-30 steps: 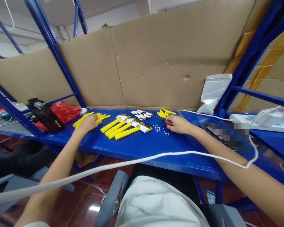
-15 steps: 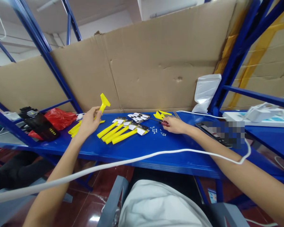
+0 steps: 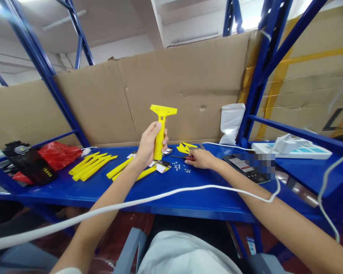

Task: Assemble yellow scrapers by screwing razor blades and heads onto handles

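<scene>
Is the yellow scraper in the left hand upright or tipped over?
Upright, leaning slightly: the yellow scraper has its wide head at the top, above the left hand, and its handle end pointing down.

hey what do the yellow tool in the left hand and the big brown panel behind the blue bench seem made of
Yellow tool: probably moulded plastic, smooth-looking, judging by its even colour and clean edges. Brown panel: most likely cardboard, matt, given its vertical fold and dents.

bench (image 3: 165,182), left to right: bottle (image 3: 31,165) | scraper handles (image 3: 98,167) | screws (image 3: 187,171) | phone (image 3: 240,164) | cardboard (image 3: 171,83) behind bench
</scene>
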A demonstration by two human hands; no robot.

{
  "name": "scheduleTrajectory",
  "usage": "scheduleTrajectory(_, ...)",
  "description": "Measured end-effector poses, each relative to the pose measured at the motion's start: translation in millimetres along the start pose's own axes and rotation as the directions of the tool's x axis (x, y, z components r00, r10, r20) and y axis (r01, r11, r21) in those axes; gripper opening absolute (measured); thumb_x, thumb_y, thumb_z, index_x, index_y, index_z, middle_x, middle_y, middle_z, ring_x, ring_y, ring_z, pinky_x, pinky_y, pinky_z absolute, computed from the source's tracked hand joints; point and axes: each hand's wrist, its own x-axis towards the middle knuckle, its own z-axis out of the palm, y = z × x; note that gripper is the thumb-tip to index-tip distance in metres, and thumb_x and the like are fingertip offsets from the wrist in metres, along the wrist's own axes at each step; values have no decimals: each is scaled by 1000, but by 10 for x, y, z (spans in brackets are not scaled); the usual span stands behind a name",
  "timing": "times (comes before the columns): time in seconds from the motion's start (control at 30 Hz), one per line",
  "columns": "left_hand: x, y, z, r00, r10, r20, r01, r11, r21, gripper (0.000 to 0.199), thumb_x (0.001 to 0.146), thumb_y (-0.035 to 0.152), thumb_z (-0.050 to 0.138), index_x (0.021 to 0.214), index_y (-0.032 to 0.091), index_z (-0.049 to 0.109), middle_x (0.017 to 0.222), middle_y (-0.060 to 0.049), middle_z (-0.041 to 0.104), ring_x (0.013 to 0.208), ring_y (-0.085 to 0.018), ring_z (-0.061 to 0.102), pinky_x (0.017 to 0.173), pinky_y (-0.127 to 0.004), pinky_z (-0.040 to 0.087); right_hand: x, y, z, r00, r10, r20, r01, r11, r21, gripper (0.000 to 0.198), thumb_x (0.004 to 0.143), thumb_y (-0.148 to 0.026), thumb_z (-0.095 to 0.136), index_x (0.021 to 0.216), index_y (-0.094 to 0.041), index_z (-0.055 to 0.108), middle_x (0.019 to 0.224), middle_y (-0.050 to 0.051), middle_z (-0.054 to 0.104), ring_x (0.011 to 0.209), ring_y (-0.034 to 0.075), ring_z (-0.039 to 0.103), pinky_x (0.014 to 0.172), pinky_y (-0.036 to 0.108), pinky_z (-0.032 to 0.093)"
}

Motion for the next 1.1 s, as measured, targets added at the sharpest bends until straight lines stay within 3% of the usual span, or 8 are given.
scheduleTrajectory(0.17,394,-327,190,996,-88,17,89,995,-37,36,97,45,83,112,18,64,89,1,60,56,-7,52,40,-19,41,-37,92,-105,1000,1,27,-1,1000,11,35,99,-58,73,93,-23,75,109,12,82,108,32,76,86,35,53)
scheduleTrajectory(0.3,448,-631,149,991,-132,-17,130,989,-74,39,94,47,85,106,18,63,87,1,61,55,-6,52,39,-19,39,-1,228,-163,1000,7,21,-9,999,53,43,100,-66,70,89,-25,76,93,8,83,92,27,78,77,32,52)
scheduleTrajectory(0.4,388,-836,27,986,-148,-70,141,986,-92,41,92,49,86,107,18,62,86,2,61,56,-7,53,40,-18,39,69,401,-149,992,101,-73,-97,993,62,45,113,-57,52,102,-22,78,105,12,84,100,27,79,82,33,53)
scheduleTrajectory(0.5,315,-982,-68,979,-184,-87,178,981,-73,41,90,48,87,105,21,60,85,2,63,55,-8,54,40,-18,41,139,600,-93,965,222,-138,-216,975,57,31,114,-40,57,124,-17,74,128,15,79,120,28,75,100,39,58)
scheduleTrajectory(0.6,257,-1054,-76,976,-207,-72,201,976,-90,39,88,44,86,103,22,57,86,1,65,55,-9,57,41,-19,43,194,736,-22,945,308,-111,-304,951,52,36,108,-43,70,135,-18,71,138,12,72,123,26,72,106,49,62)
scheduleTrajectory(0.93,99,-1019,91,971,-236,36,239,965,-105,38,82,35,83,106,22,56,89,-1,67,58,-13,61,41,-21,47,366,761,96,888,457,48,-459,876,147,40,107,-44,72,139,-20,69,141,12,70,121,26,72,103,47,64)
scheduleTrajectory(1.1,100,-1067,75,968,-252,11,251,962,-108,36,82,32,82,102,23,53,86,0,66,57,-12,59,42,-20,46,346,845,114,863,505,4,-487,830,274,41,106,-43,73,140,-20,68,142,12,69,123,27,72,103,49,64)
